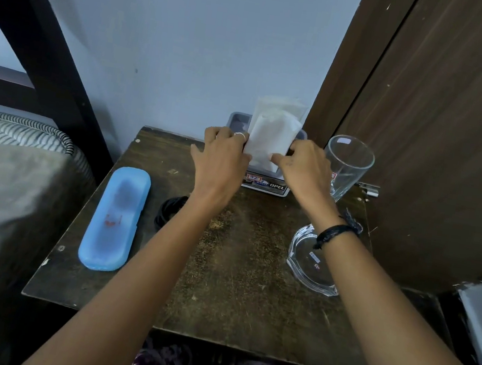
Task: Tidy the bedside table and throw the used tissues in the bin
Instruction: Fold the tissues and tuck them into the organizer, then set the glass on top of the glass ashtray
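Both bare forearms stretched forward from the bottom edge, converging toward the far middle. Left hand (222, 154) palm down, back of hand facing up, thumb spread out to the left, fingers curled forward and pressed against the left edge of something white held between both hands; thin ring (240, 135) on one finger. Right hand (301, 163) likewise palm down, fingers bent inward and pinching the right edge of the same white thing, thumb tucked low near its bottom corner. Dark cord bracelet (340, 231) wrapped round the right wrist, loose ends sticking up. Hands level with each other, close together but not touching.
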The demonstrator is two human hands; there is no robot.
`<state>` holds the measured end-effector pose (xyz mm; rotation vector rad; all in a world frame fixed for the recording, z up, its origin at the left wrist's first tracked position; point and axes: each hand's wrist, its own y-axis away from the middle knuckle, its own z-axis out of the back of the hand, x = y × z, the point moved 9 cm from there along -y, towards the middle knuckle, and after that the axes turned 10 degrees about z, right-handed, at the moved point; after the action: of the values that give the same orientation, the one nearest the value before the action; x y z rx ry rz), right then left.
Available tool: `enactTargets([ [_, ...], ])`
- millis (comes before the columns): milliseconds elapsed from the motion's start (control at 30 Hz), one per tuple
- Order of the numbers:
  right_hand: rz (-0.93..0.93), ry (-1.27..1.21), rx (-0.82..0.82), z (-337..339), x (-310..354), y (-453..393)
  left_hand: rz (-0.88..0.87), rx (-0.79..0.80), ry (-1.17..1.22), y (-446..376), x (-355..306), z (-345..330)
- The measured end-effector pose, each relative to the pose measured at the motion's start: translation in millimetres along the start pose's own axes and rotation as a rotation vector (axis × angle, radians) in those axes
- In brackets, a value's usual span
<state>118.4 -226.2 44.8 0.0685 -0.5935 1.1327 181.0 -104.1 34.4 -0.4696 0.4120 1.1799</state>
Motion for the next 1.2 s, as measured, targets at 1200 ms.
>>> enactTargets([
  [1200,-0.091,-0.497,-0.191,27.2,-108.9,42.9,-0.013,0.300,0.741,49.7,-102.5,-71.3],
])
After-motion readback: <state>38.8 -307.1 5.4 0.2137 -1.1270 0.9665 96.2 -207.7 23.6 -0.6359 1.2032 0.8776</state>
